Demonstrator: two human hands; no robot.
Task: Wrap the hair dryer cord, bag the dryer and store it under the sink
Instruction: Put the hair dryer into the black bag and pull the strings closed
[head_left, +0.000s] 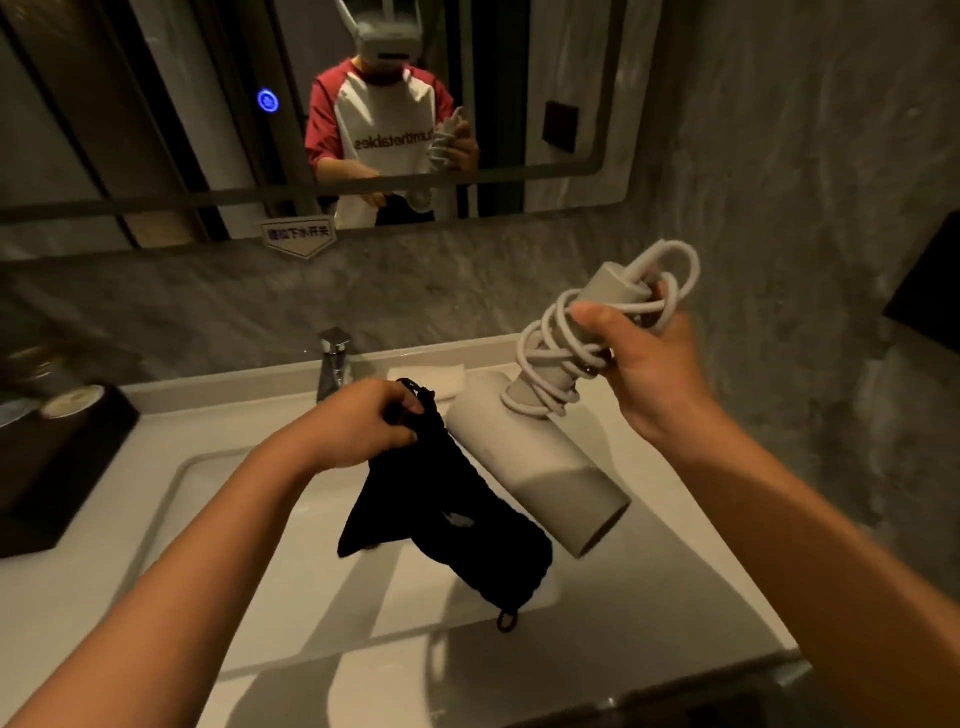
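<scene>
A white hair dryer (535, 467) hangs in the air over the sink, barrel pointing down to the right. Its white cord (558, 343) is coiled around the handle, with loops sticking out at the top. My right hand (644, 353) is shut on the cord-wrapped handle. A black drawstring bag (457, 514) dangles over the basin just left of the dryer's barrel. My left hand (363, 421) pinches the bag at its top edge by the drawstring. Bag and dryer are close together; I cannot tell whether they touch.
A white sink basin (218, 499) sits in a white counter with a chrome faucet (335, 364) behind my left hand. A folded white cloth (431, 376) lies by the faucet. A dark tray (57, 457) with cups stands at left. A mirror (156, 130) hangs above, grey wall at right.
</scene>
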